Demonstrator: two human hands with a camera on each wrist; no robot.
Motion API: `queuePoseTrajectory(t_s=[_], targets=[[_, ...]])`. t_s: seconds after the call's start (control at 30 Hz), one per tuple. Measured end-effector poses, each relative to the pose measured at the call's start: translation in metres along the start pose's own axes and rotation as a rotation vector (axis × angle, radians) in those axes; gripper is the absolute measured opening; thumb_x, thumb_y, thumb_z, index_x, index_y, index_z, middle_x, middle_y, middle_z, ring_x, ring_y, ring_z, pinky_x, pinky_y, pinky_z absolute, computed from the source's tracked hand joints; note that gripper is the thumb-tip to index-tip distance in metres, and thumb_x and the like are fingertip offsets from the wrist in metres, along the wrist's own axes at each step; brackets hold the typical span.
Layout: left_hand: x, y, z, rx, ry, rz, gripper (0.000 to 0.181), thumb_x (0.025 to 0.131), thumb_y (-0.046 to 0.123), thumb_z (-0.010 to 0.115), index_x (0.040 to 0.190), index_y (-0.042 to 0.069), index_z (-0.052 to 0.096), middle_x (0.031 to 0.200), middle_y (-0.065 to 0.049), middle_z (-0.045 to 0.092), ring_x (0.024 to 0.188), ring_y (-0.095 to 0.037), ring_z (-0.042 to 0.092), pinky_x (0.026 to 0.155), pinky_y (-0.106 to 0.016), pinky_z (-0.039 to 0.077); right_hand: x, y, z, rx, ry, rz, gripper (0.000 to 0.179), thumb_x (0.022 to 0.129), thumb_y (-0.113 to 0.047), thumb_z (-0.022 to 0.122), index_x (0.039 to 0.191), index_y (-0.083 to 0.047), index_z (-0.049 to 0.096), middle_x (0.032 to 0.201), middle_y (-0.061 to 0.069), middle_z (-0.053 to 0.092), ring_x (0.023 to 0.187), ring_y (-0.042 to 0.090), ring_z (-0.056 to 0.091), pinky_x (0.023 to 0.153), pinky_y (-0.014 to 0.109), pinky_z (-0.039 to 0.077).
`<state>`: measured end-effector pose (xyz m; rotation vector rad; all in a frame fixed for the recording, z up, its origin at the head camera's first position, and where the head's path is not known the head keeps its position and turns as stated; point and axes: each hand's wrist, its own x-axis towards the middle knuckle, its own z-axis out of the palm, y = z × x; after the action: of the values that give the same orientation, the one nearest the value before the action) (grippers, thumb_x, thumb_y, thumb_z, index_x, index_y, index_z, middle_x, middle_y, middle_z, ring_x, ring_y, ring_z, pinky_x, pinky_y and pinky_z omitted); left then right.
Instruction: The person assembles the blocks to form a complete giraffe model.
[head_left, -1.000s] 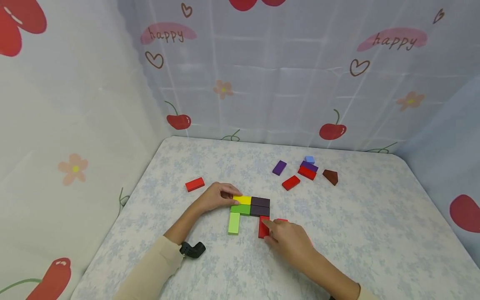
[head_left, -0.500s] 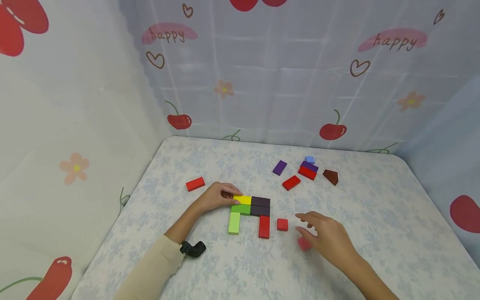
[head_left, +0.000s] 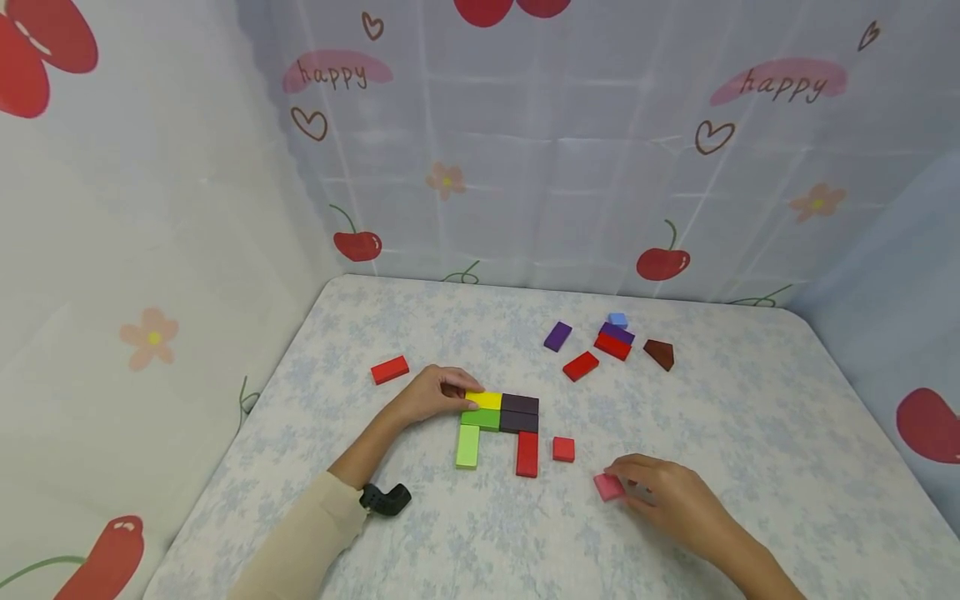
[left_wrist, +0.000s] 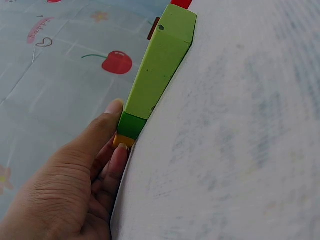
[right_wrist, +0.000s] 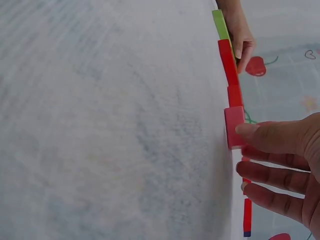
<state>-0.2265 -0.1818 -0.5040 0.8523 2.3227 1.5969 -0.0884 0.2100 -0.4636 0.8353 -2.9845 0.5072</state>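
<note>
At the left end of a flat block arrangement, my left hand [head_left: 437,393] holds the yellow block [head_left: 486,401], its thumb at the green block [head_left: 483,419] in front. Two dark blocks [head_left: 520,404] lie against these on the right. Below them, a light green block [head_left: 467,447] and a red block [head_left: 527,454] extend toward me like two legs. Farther right, my right hand [head_left: 673,502] pinches a small pink block [head_left: 608,487] between thumb and fingers. In the right wrist view the thumb lies on the pink block [right_wrist: 234,127]. A small red block [head_left: 563,449] sits between it and the red leg.
Several loose blocks lie at the back right: a purple block [head_left: 557,337], a red block [head_left: 581,366], a blue cube [head_left: 618,320] and a brown piece [head_left: 660,354] among them. Another red block [head_left: 390,370] lies to the left. A printed curtain [head_left: 525,167] stands behind the table.
My right hand has left the red leg block, moved right and come down onto the pink block, which it now pinches. The left hand stays where it was.
</note>
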Motion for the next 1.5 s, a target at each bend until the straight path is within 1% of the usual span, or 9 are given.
queuePoseTrajectory(t_s=[0.17,0.27,0.4,0.63,0.73,0.87,1.1,1.23,1.5], targets=[[0.0,0.0,-0.001,0.001,0.002,0.025,0.028,0.085,0.002,0.081,0.113,-0.001,0.077,0.111,-0.015,0.073,0.085,-0.012,0.06,0.072,-0.021,0.051,0.003,0.0,0.005,-0.034,-0.01,-0.002,0.038,0.075,-0.014,0.09,0.111,-0.019,0.078,0.106,-0.006,0.074,0.089,0.007,0.068,0.077,0.034,0.059],[0.0,0.0,-0.001,0.003,-0.007,0.043,0.029,0.085,0.002,0.081,0.114,-0.001,0.076,0.111,-0.017,0.072,0.085,-0.01,0.06,0.072,-0.021,0.051,0.004,-0.002,0.006,-0.034,-0.007,-0.014,0.04,0.076,-0.016,0.09,0.113,-0.017,0.078,0.104,-0.006,0.074,0.085,0.004,0.067,0.075,0.032,0.059],[-0.001,0.0,-0.001,-0.001,-0.012,0.038,0.029,0.086,0.003,0.08,0.114,-0.001,0.076,0.112,-0.016,0.072,0.085,-0.007,0.06,0.072,-0.021,0.051,0.006,-0.006,0.006,0.008,0.02,-0.062,0.04,0.076,-0.015,0.09,0.114,-0.017,0.077,0.103,-0.007,0.074,0.08,0.002,0.065,0.072,0.03,0.059],[-0.002,-0.001,0.0,-0.004,-0.002,0.027,0.028,0.086,0.003,0.081,0.113,0.001,0.077,0.111,-0.012,0.073,0.085,-0.008,0.061,0.073,-0.021,0.052,0.012,-0.021,0.011,0.101,0.052,-0.162,0.032,0.079,-0.011,0.087,0.108,-0.018,0.076,0.101,-0.009,0.072,0.078,0.002,0.063,0.071,0.025,0.058],[-0.002,-0.002,0.001,-0.008,-0.001,0.013,0.028,0.086,0.003,0.081,0.113,0.002,0.078,0.11,-0.009,0.073,0.085,-0.01,0.061,0.073,-0.021,0.052,0.016,-0.028,0.014,0.123,0.021,-0.196,0.029,0.081,-0.012,0.086,0.107,-0.017,0.076,0.101,-0.009,0.072,0.081,0.004,0.064,0.073,0.027,0.058],[-0.001,-0.003,0.002,-0.006,0.005,-0.005,0.028,0.085,0.003,0.081,0.113,0.004,0.078,0.11,-0.006,0.074,0.086,-0.012,0.061,0.074,-0.021,0.051,0.021,-0.04,0.016,0.128,-0.054,-0.219,0.027,0.083,-0.016,0.085,0.109,-0.017,0.077,0.104,-0.009,0.072,0.091,0.007,0.068,0.079,0.031,0.059],[-0.001,-0.003,0.001,-0.006,0.006,-0.012,0.028,0.085,0.004,0.081,0.113,0.005,0.078,0.109,-0.004,0.074,0.086,-0.013,0.061,0.074,-0.021,0.051,0.03,-0.061,0.027,0.132,-0.084,-0.328,0.023,0.086,-0.018,0.083,0.108,-0.017,0.078,0.103,-0.009,0.072,0.094,0.008,0.068,0.081,0.03,0.058],[-0.001,-0.003,0.001,-0.004,0.009,-0.017,0.028,0.085,0.004,0.082,0.113,0.005,0.078,0.109,-0.004,0.074,0.086,-0.013,0.061,0.074,-0.021,0.051,0.037,-0.073,0.029,0.137,-0.161,-0.316,0.021,0.088,-0.019,0.081,0.109,-0.017,0.078,0.103,-0.01,0.071,0.091,0.004,0.066,0.081,0.027,0.057],[0.0,-0.003,0.001,-0.002,0.009,-0.011,0.028,0.085,0.004,0.082,0.113,0.004,0.078,0.109,-0.006,0.074,0.084,-0.012,0.061,0.073,-0.022,0.051,0.049,-0.092,0.033,0.12,-0.178,-0.324,0.019,0.087,-0.02,0.082,0.106,-0.017,0.078,0.1,-0.009,0.071,0.086,0.003,0.064,0.078,0.023,0.055]])
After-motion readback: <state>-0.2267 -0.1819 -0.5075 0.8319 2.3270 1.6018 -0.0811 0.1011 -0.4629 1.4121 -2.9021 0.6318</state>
